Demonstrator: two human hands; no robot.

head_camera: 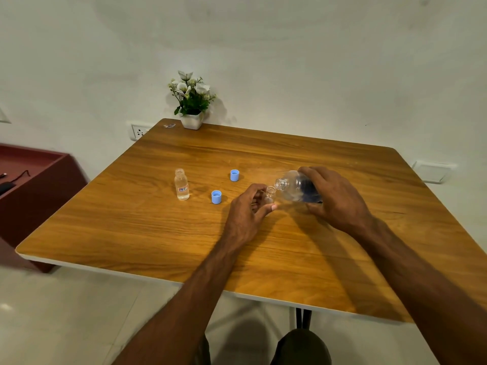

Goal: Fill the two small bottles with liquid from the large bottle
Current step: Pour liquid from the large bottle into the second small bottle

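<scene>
My right hand (334,196) grips the large clear bottle (295,188), which has a dark blue label. It is tipped to the left, its open mouth just above the mouth of a small clear bottle (270,194). My left hand (247,209) holds that small bottle upright on the wooden table (263,246); my fingers hide most of it. A second small bottle (181,184) stands uncapped at the left, apart from both hands, with clear liquid inside and a small red label.
Two blue caps lie on the table, one (216,197) between the bottles and one (234,175) farther back. A white pot of flowers (192,101) stands at the far edge by the wall. A dark red cabinet (34,185) is at the left.
</scene>
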